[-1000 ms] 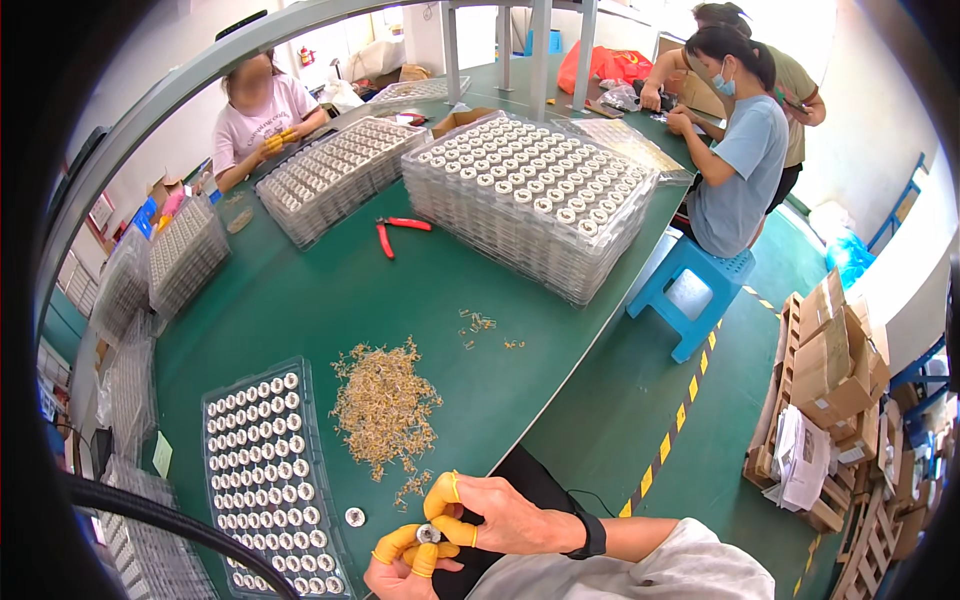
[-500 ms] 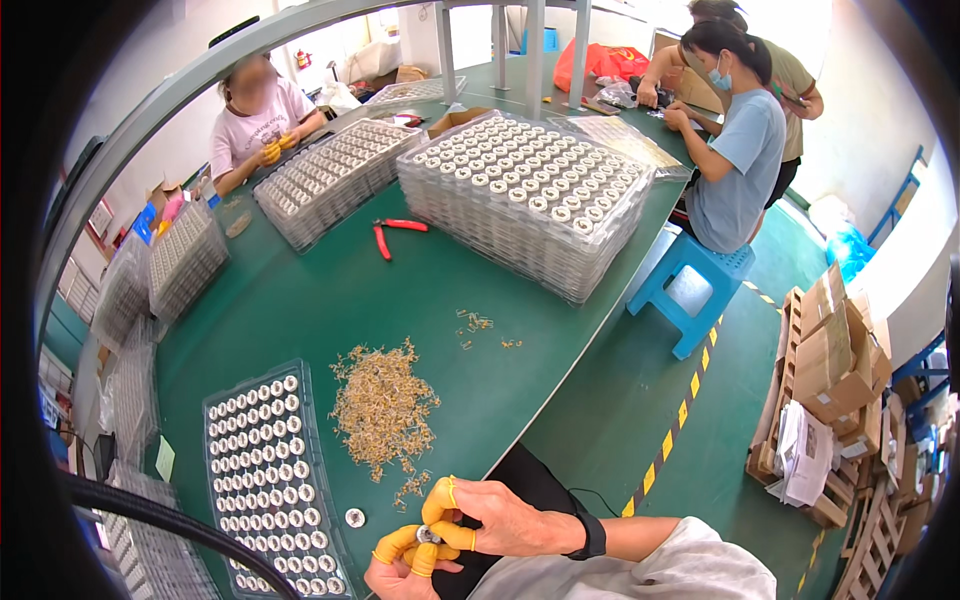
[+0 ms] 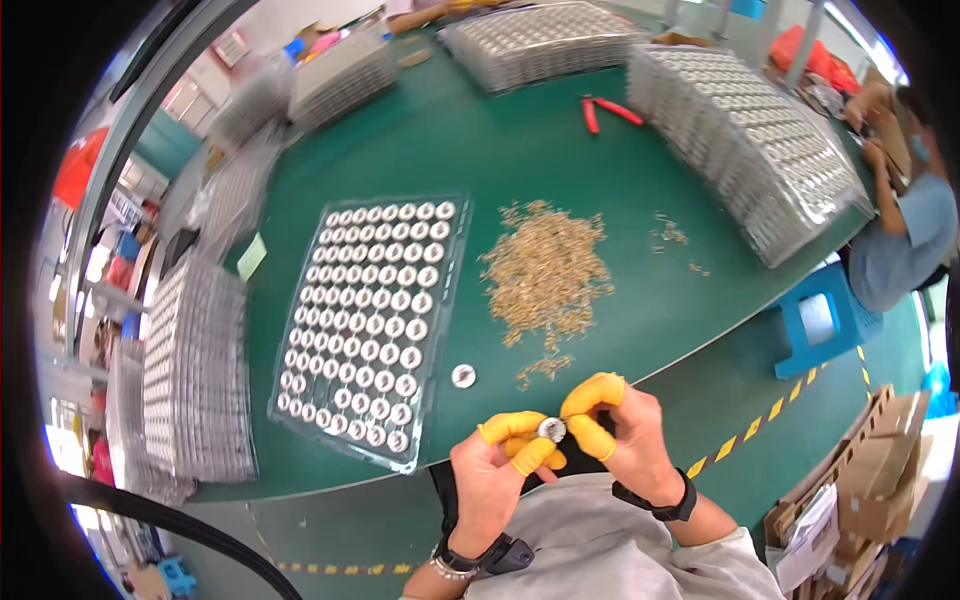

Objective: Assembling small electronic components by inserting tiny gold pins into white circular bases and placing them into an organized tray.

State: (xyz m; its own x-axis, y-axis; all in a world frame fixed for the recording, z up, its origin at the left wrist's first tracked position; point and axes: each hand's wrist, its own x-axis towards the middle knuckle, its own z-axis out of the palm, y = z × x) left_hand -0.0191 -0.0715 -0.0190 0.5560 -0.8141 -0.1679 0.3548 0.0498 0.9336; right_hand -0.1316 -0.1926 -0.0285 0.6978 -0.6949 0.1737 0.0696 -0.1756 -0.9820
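Observation:
Yellow finger cots cover the fingertips of both hands. My left hand point(image 3: 510, 455) pinches a small round white part point(image 3: 551, 429) with a metallic-looking centre. From the other side my right hand point(image 3: 618, 425) brings thumb and forefinger together at the part's edge. Whatever is between those fingertips is too small to make out. A similar white part point(image 3: 463, 376) lies alone on the green table, left of my hands. Beyond them spreads a pile of tiny brass-coloured metal pieces point(image 3: 548, 270). To the left, a clear plastic tray point(image 3: 408, 462) holds rows of the white parts, with a gap near its lower left.
Stacked filled trays stand at the left point(image 3: 200, 380), the back point(image 3: 545, 45) and the right point(image 3: 750, 150). Red-handled pliers point(image 3: 608, 112) lie toward the back. A few loose metal pieces point(image 3: 668, 232) sit right of the pile. A co-worker point(image 3: 905, 235) is seated near a blue stool point(image 3: 820, 325).
My view has swung left and downward, bringing the whole tray and both wrists into sight. The hands still meet at the round part, with the right fingers now at its edge.

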